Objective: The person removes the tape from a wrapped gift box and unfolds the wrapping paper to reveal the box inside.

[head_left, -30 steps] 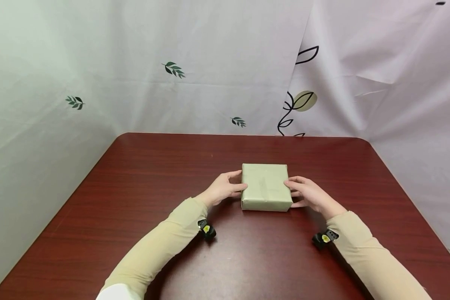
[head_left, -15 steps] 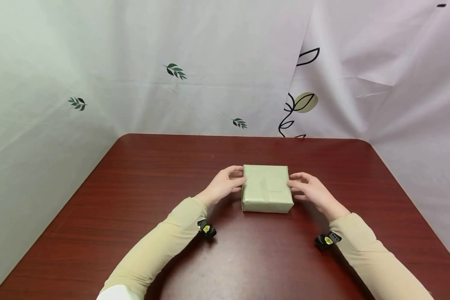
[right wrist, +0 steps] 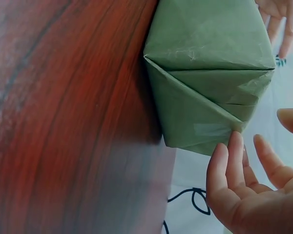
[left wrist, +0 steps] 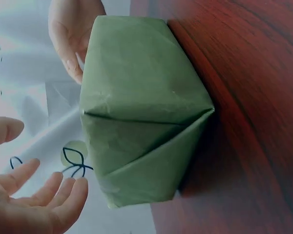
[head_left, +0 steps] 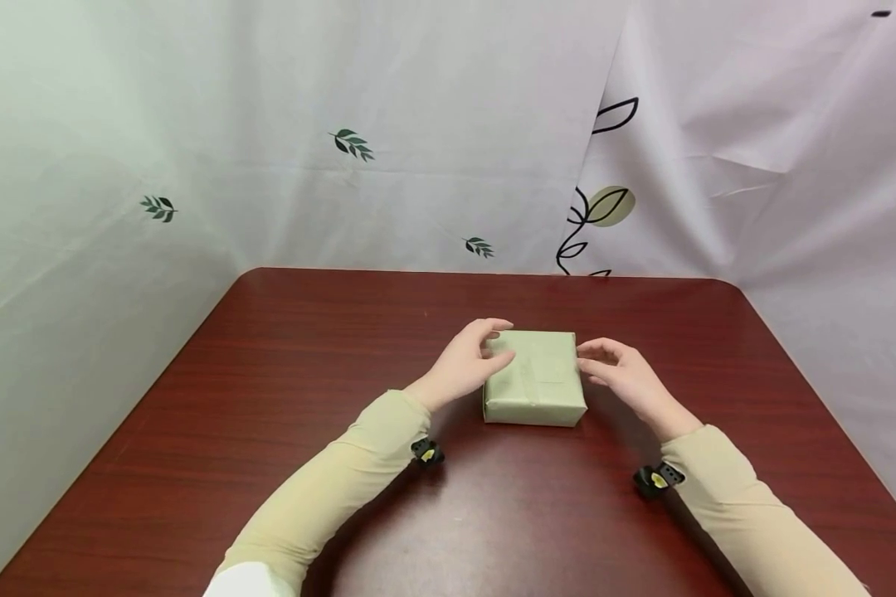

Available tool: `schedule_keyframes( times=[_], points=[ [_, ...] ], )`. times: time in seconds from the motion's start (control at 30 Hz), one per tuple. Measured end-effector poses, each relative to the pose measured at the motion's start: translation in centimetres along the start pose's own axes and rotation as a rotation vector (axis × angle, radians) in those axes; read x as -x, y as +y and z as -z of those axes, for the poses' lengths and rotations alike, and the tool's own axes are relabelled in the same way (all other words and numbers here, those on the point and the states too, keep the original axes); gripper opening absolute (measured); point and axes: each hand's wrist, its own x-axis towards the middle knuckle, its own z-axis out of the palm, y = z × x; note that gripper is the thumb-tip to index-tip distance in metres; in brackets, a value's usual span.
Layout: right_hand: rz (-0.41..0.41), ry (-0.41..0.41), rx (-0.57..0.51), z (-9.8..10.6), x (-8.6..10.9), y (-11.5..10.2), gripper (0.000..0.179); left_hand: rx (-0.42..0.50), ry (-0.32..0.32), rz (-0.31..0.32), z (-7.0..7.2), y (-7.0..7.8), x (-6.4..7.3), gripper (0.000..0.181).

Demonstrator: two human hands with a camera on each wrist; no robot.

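A square box wrapped in pale green paper lies flat on the table. My left hand hovers over the box's left edge, thumb and fingers spread apart. In the left wrist view, a gap shows between that hand and the folded paper end of the box. Beside the box's right side is my right hand, its fingers loosely bent and holding nothing. The right wrist view has its fingertips at the box's upper edge; whether they touch cannot be told. Clear tape shows on that folded end.
The dark red wooden table has rounded far corners. White cloth with printed leaves hangs behind it and along both sides. Each wrist wears a black strapped camera, the left one and the right one.
My left hand has let go of the box's left side and risen rightward over its edge. The right hand has loosened and shifted slightly away. The box has stayed on the table.
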Motion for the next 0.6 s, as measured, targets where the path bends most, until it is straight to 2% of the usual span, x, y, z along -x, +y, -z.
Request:
schedule_keyframes(
  times=[0.1,0.2,0.3,0.47,0.6],
  points=[
    [0.009,0.02,0.085,0.1,0.0,0.0,0.036,-0.115,-0.048,-0.087,-0.4,0.5,-0.3,0.044],
    [0.015,0.04,0.177,0.3,0.0,0.1,0.034,-0.25,-0.13,-0.131,-0.8,1.2,-0.7,0.049],
    [0.028,0.037,0.236,0.5,-0.1,0.1,0.034,-0.363,-0.214,-0.133,-1.3,1.9,-1.1,0.055],
    [0.069,0.022,0.301,0.4,-0.1,0.3,0.033,-0.503,-0.331,-0.109,-2.1,2.4,-1.4,0.056],
    [0.084,0.012,0.332,0.3,0.1,0.3,0.034,-0.597,-0.392,-0.114,-2.6,2.5,-1.4,0.055]
  ],
)
